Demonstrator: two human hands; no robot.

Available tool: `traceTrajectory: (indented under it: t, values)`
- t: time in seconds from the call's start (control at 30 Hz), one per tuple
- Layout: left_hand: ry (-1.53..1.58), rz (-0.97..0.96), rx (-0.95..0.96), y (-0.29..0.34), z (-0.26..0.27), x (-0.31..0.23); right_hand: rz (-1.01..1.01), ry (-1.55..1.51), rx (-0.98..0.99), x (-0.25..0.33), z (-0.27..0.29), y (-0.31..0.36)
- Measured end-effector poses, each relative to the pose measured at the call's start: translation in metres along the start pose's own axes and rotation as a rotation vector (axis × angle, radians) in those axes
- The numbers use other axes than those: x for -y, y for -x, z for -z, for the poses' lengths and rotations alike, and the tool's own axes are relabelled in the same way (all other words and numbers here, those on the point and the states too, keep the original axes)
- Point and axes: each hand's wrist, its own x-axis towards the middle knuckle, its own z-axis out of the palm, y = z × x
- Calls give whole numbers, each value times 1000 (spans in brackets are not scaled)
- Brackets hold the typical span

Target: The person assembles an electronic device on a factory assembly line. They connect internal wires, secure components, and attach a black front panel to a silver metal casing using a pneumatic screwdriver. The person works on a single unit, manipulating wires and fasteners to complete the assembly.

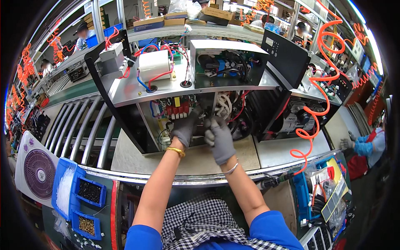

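Note:
Both my hands, in grey gloves, reach into the open front of a metal machine cabinet (129,100) with black side panels. My left hand (186,127) is just right of a row of red components with white ends (177,112). Its fingers are drawn together among the dark wiring; what they hold is too small to make out. Close beside it, my right hand (220,139) has its fingers curled, pinching at something hidden below a white wire bundle (223,104). On the cabinet's upper shelf sit a white cylinder (154,66) and a boxed unit with cables (225,66).
A coiled orange air hose (318,112) hangs at right above a power screwdriver (275,181). A second cabinet (291,118) stands right. Blue screw bins (89,191), a fan (39,173) and rollers (79,129) lie left. Another person's gloved hand (346,143) is far right.

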Motion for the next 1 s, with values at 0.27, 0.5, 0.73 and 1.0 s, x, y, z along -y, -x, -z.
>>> traceTrajectory:
  t: [0.27, 0.5, 0.73, 1.0]
  values:
    - [100, -5, 43, 2, 3, 2, -133, -210, 10, -19, -18, 7]
    - [469, 217, 1, 17, 13, -26, -112, -171, -70, -33, -31, 9]
    - [244, 225, -13, 41, 23, -33, 171, 427, -129, -5, 21, 10]
    - [403, -529, -755, 83, 124, -5, 652, 1537, -601, 23, 176, -14]
